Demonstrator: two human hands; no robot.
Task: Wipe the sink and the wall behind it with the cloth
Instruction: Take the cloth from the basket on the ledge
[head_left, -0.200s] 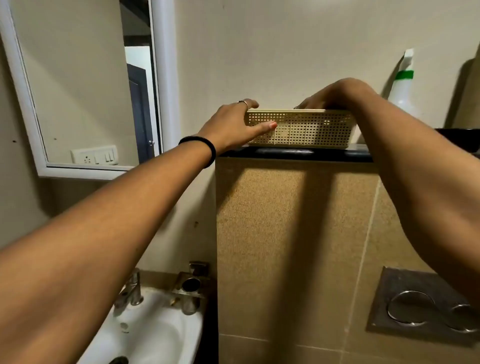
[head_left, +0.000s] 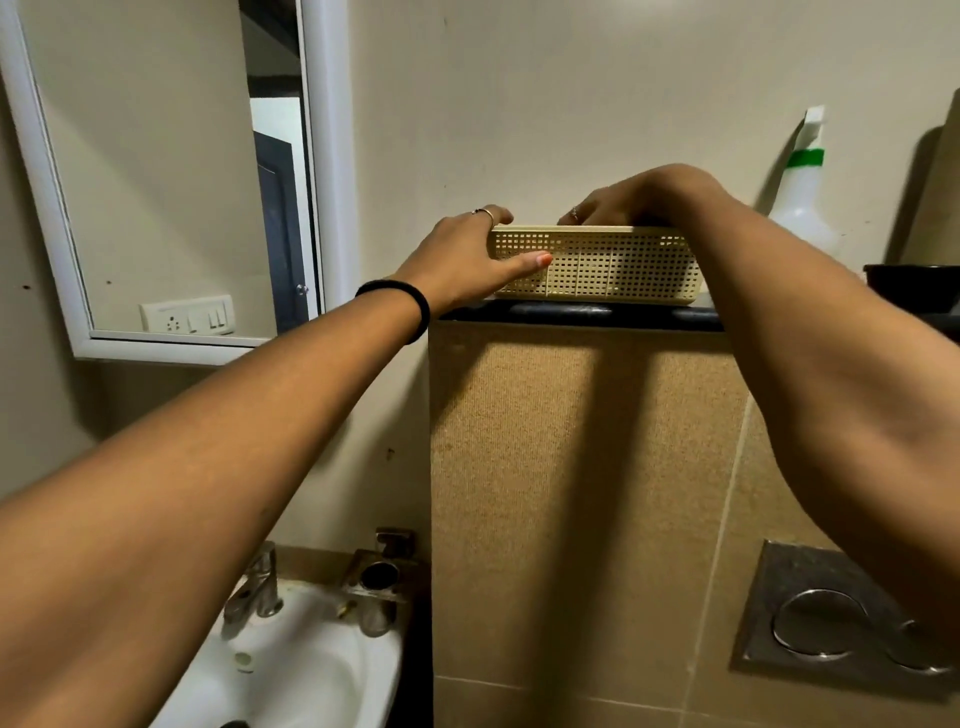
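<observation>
Both arms reach up to a cream perforated basket (head_left: 613, 270) standing on a dark ledge (head_left: 571, 314). My left hand (head_left: 462, 257) grips the basket's left end, thumb on the front wall and fingers over the rim. My right hand (head_left: 623, 200) reaches over the back rim into the basket; its fingers are hidden inside. No cloth shows. The white sink (head_left: 311, 670) with its chrome tap (head_left: 257, 587) lies at the bottom left, below the beige wall (head_left: 374, 415).
A white-framed mirror (head_left: 156, 182) hangs at the left. A white spray bottle (head_left: 802, 192) with a green band and a dark container (head_left: 909, 288) stand on the ledge's right. A metal flush plate (head_left: 810, 618) sits on the tiled panel. Metal holders (head_left: 376, 577) border the sink.
</observation>
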